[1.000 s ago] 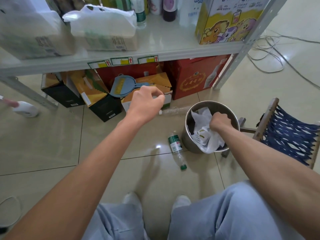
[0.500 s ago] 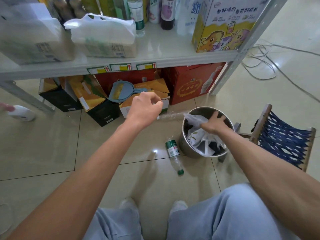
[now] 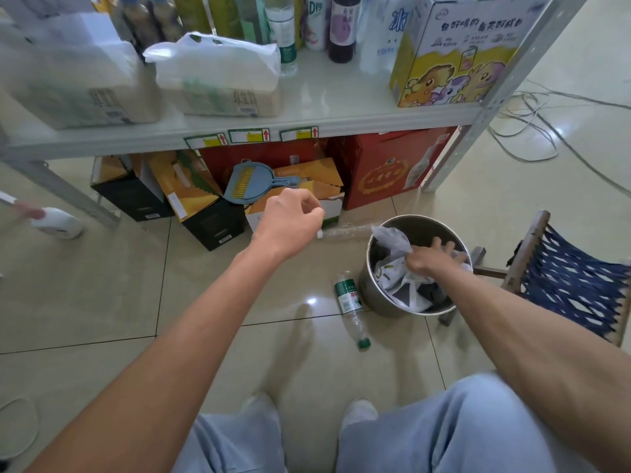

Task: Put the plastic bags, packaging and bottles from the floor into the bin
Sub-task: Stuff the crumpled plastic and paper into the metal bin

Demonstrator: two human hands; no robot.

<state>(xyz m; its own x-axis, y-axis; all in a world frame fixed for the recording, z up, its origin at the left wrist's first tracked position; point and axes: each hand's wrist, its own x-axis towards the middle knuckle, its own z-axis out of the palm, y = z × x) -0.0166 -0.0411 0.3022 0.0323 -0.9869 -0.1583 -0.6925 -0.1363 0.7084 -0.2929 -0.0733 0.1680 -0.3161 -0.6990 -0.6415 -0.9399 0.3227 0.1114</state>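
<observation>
At the far left edge a white spray bottle [image 3: 56, 222] lies on the tiled floor [image 3: 102, 285]. Near the centre, the left hand [image 3: 290, 221] hangs in the air loosely curled, gripping nothing. Just right of it a clear bottle [image 3: 345, 231] lies on its side, its far end reaching the bin [image 3: 374, 295]. Below, a green-labelled bottle [image 3: 350, 303] lies just beside the bin's wall. At centre right the right hand [image 3: 432, 259] is inside the bin with fingers spread, resting on crumpled white plastic bags [image 3: 397, 279]. At the right edge stands a blue woven stool [image 3: 566, 281].
</observation>
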